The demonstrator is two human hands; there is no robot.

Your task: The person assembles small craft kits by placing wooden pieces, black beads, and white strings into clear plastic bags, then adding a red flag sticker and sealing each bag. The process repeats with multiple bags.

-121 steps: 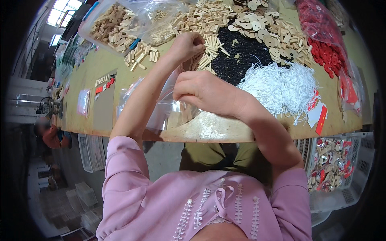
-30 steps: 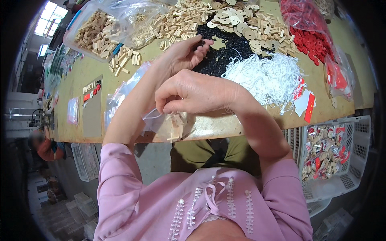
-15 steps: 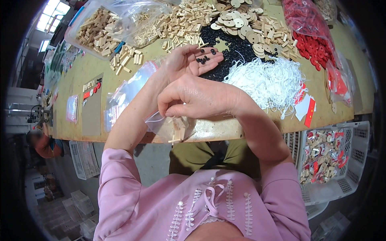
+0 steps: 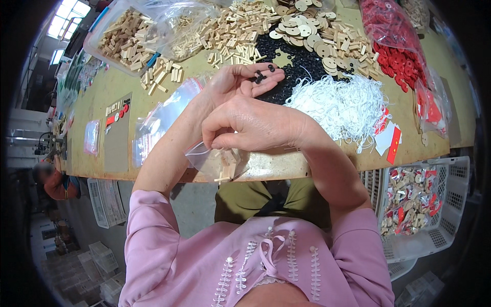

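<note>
holding beads l hand, clr bag r hand; printed red card

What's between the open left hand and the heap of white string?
The head view shows part of the spread of small black pieces on the table between the left hand and the white string.
</note>
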